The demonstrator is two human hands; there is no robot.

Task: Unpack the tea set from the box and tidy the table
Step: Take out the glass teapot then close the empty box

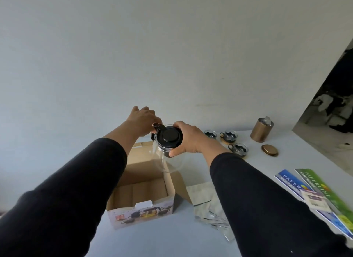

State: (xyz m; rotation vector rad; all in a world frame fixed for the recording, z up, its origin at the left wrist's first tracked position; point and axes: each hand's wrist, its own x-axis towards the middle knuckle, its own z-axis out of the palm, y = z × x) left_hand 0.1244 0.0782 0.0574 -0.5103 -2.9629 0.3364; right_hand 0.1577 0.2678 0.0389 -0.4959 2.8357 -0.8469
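Note:
A clear glass teapot (pixel 171 162) with a black lid (pixel 169 137) hangs above the open cardboard box (pixel 142 213). My left hand (pixel 142 121) grips its black handle at the far side. My right hand (pixel 188 139) clasps the lid's rim from the right. Three small glass cups with dark holders (pixel 228 135) stand on the white table (pixel 172 241), right of the teapot. The box's inside looks bare apart from cardboard dividers.
A gold tin (pixel 260 131) holding a wrapper stands at the back right, its lid (pixel 269 150) lying beside it. Plastic bags (pixel 208 205) lie right of the box. Blue and green paper packs (pixel 315 197) rest near the table's right edge. A wall rises behind.

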